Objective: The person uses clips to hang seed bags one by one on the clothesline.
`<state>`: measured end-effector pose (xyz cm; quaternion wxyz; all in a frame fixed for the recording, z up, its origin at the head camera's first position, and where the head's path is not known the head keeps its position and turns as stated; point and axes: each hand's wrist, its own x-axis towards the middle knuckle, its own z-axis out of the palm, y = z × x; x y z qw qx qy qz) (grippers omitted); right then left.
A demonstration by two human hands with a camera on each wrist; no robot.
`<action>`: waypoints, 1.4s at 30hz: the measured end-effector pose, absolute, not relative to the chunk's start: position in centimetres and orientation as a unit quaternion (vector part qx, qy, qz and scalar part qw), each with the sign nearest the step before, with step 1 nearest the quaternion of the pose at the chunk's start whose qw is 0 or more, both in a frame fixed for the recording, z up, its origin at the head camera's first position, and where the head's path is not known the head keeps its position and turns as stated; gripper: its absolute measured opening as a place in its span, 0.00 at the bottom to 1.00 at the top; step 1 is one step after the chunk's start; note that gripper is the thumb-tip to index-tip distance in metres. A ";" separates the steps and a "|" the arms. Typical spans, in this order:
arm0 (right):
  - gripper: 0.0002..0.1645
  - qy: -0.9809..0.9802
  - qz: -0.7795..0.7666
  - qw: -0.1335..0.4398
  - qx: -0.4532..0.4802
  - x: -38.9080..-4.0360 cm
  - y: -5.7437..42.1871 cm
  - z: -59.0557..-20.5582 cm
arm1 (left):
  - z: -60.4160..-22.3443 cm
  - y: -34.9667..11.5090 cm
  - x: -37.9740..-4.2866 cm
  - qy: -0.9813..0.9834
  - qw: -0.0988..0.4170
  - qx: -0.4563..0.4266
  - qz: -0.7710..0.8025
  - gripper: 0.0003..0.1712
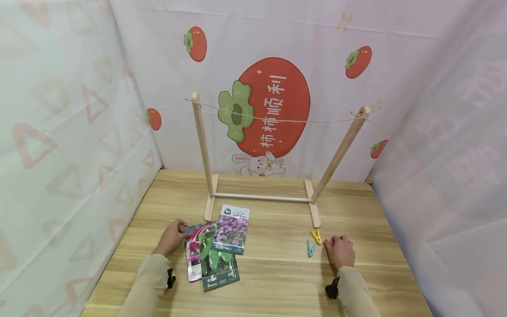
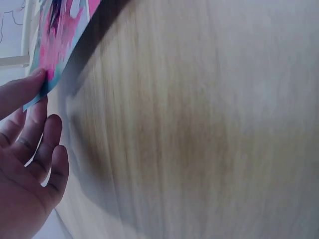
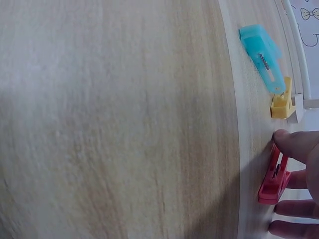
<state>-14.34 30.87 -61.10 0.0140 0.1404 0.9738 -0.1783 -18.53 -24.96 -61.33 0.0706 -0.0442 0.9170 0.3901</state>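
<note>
With thumb and fingers, my left hand (image 1: pixel 172 237) pinches the upper left corner of a seed packet with pink flowers (image 1: pixel 194 249). In the left wrist view this pink packet (image 2: pixel 62 37) is tilted, its corner between thumb and fingers. A green leafy seed packet (image 1: pixel 219 269) overlaps it, and a purple-flowered packet (image 1: pixel 231 230) lies over the green one's top. At the right, my right hand (image 1: pixel 341 252) pinches a red clothespin (image 3: pixel 274 181) by one end, thumb on its near side. Beside it lie a yellow clothespin (image 1: pixel 316 237) and a light blue clothespin (image 1: pixel 310 248).
Behind the packets stands a wooden frame with two posts (image 1: pixel 203 145), a string (image 1: pixel 253 117) tied between their tops and a white bar (image 1: pixel 261 197) low down. Printed cloth walls (image 1: pixel 328 149) enclose the wooden table (image 1: pixel 273 281) at the back and sides.
</note>
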 end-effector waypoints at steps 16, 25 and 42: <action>0.21 0.973 -0.181 -0.005 0.145 -14.3 30.8 -61.0 | -61.1 -23.3 -18.1 0.777 0.093 -0.222 0.581 0.22; 0.19 0.969 -0.191 -0.011 0.154 -14.3 30.9 -60.9 | -60.4 -23.2 -17.9 0.766 0.086 -0.234 0.592 0.23; 0.26 0.948 -0.261 0.017 0.181 -14.2 31.1 -59.5 | -57.1 -24.8 -18.1 0.806 0.017 -0.238 0.542 0.24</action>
